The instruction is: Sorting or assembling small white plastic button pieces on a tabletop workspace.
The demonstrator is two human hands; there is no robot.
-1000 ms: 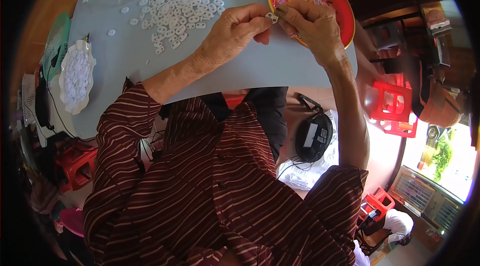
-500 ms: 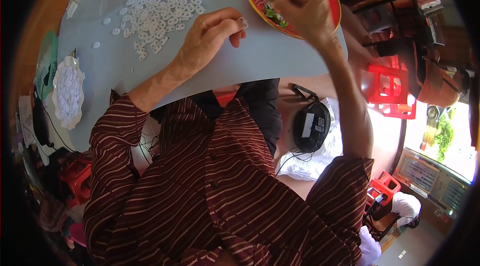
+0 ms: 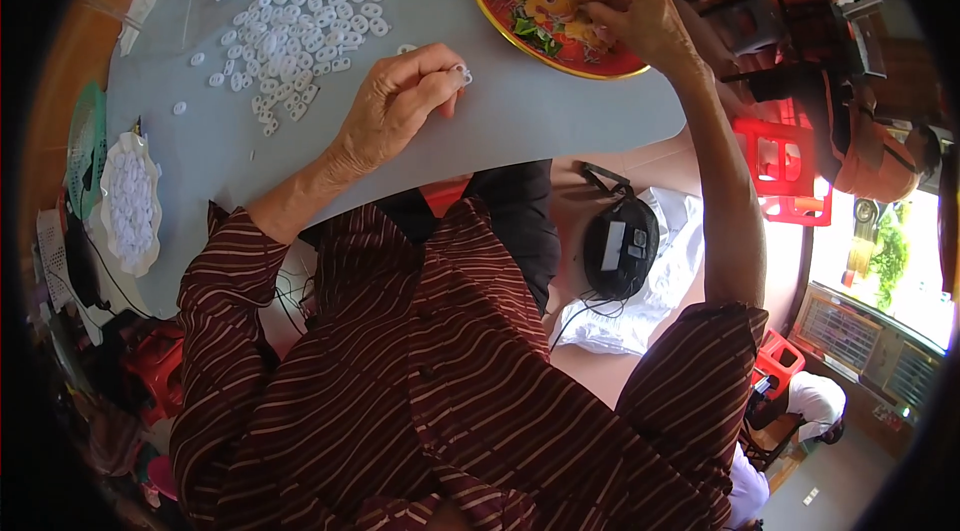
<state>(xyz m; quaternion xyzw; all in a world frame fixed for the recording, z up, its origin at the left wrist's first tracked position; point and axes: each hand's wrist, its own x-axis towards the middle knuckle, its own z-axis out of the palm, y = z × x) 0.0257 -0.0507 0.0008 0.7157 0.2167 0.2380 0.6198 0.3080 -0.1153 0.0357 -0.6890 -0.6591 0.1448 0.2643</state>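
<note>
My left hand is closed above the grey table, pinching a small white plastic piece between thumb and forefinger. To its left lies a loose heap of white two-holed plastic pieces, some oval and some squarer. At the far right, my right hand reaches over a round red tray with a yellow rim. Its fingers are bunched together close to the tray's floor, and whatever they may grip is too small to make out. Tiny thin bits are scattered over the tray's printed flowers.
A scalloped white dish full of small white pieces stands at the table's left edge, near a green basket. Below the table, a black bag rests by white plastic sheeting. Red stools and a seated person are off to the right.
My right hand has shifted rightward over the tray and come to rest from a blurred motion. The left hand keeps its pinch on the white piece. The whole view has shifted slightly.
</note>
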